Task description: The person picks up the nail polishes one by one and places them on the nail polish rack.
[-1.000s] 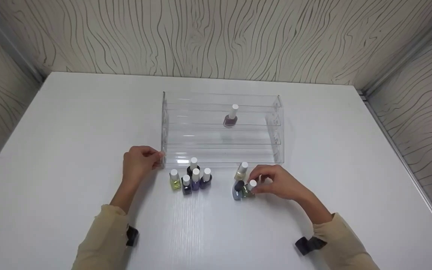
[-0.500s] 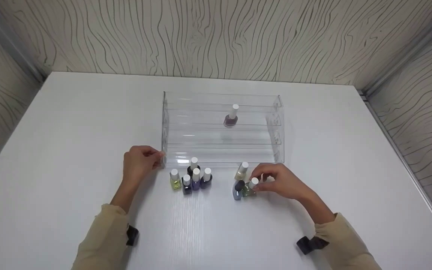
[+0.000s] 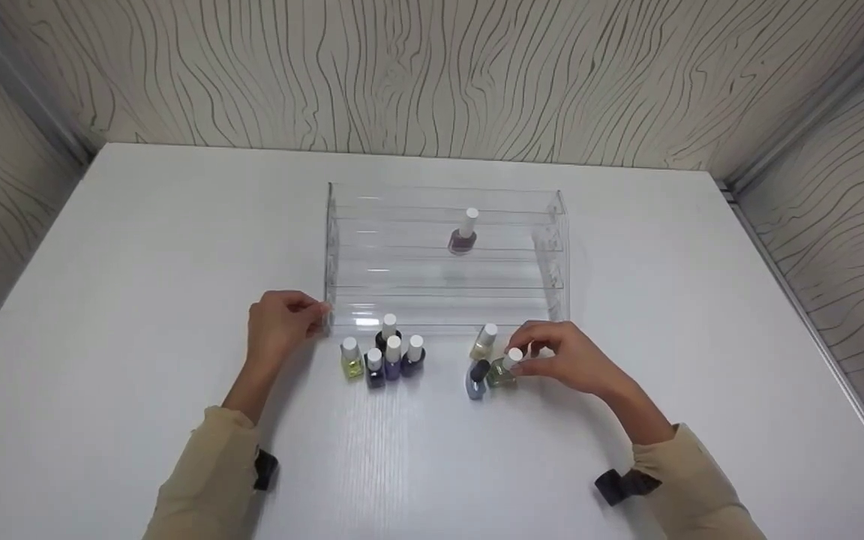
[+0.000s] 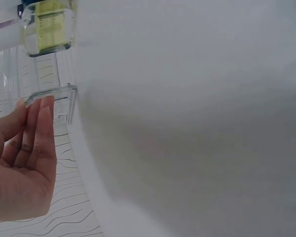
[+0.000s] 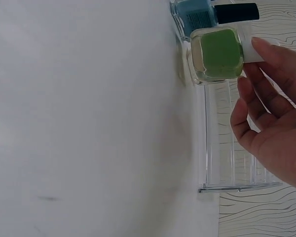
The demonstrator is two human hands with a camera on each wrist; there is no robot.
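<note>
A clear tiered acrylic rack stands on the white table, with a dark red nail polish bottle upright on an upper tier. At the rack's front left corner, my left hand pinches the side panel between thumb and fingers. My right hand holds a green nail polish bottle by its white cap. Beside that bottle are a blue one with a black cap and a pale cream one. Whether the green bottle touches the table I cannot tell.
Left of centre, before the rack, several bottles stand close together: a yellow one, a purple one and some dark ones. A wood-patterned wall rises behind the table.
The green bottle has shifted slightly right and away from me with my right hand, opening a small gap from the blue bottle. My left hand stays on the rack.
</note>
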